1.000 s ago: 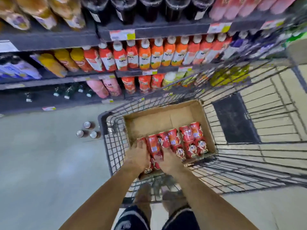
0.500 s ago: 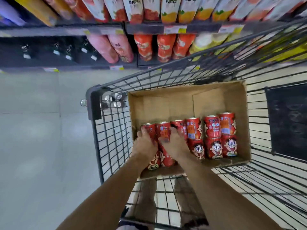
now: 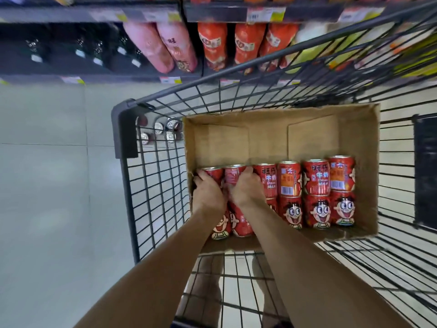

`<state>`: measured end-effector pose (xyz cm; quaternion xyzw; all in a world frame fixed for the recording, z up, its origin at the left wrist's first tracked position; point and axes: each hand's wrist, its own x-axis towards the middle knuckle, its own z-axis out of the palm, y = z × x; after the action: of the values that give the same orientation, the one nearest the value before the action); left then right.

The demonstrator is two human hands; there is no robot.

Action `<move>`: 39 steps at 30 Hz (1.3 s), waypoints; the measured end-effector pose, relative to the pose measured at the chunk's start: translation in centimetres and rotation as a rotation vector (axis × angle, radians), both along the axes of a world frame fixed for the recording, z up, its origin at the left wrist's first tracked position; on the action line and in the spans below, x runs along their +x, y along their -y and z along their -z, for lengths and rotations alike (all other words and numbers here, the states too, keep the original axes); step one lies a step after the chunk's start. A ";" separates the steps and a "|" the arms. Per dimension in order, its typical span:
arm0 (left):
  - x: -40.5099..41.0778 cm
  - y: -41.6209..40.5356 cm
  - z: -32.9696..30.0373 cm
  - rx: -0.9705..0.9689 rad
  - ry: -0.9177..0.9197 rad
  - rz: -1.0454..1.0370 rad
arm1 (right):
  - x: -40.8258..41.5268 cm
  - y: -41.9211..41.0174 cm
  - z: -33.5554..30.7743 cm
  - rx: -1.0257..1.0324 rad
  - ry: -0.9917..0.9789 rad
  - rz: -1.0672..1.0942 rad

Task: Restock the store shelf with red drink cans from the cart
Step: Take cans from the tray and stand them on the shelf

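Grey store floor (image 3: 47,185) all over the left of the frame, under everything.

Two bare arms up from the bottom edge. Legs behind the wire at the bottom middle.

Black wire cart (image 3: 151,185) around the middle and right of the frame. Brown cardboard box (image 3: 364,162) inside the cart, open at the top.

Red drink cans (image 3: 316,192) in the near half of the box, packed tight side by side, stacked in two layers. Cartoon faces with big eyes on the lower ones. Far half of the box bare, just cardboard flaps.

Left hand (image 3: 208,192) in the lower left corner of the box, on top of the leftmost can (image 3: 212,172), fingers (image 3: 199,176) curled over its far rim, holding it. Right hand (image 3: 246,190) just beside the left hand, on the second can (image 3: 233,174), fingers curled round its top, holding it too. Both hands close together, nearly touching.

Four small cans (image 3: 163,131) on the floor past the cart's left wall, seen through the wire, silver tops up.

Store shelf (image 3: 94,76) across the top of the frame, farthest away. Pink bottles (image 3: 163,46) in the middle, orange-red bottles (image 3: 231,43) right of them, dark bottles (image 3: 80,50) at the upper left. Price tags (image 3: 260,14) along the shelf edges, too blurry to read.
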<state>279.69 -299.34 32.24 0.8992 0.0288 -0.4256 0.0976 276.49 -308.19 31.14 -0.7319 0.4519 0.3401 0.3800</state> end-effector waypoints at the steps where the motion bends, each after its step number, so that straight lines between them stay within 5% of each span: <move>1: 0.1 0.1 0.0 0.003 -0.003 0.001 | 0.1 0.1 0.1 0.000 -0.005 0.011; 13: 0.1 -0.4 -6.9 -0.174 0.103 -0.087 | -2.9 1.5 -7.1 -0.059 0.262 0.148; 27: -1.5 -2.7 -24.7 -0.669 0.446 -0.357 | -3.3 3.4 -26.2 -0.038 0.625 -0.019; 39: -3.0 -11.1 -38.4 -0.800 0.797 -0.502 | -1.3 -2.9 -40.2 -0.057 1.043 -0.299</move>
<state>276.73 -288.25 70.66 0.8484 0.0391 0.0014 0.5279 275.20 -305.27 71.37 -0.8699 0.1034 -0.0304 0.4813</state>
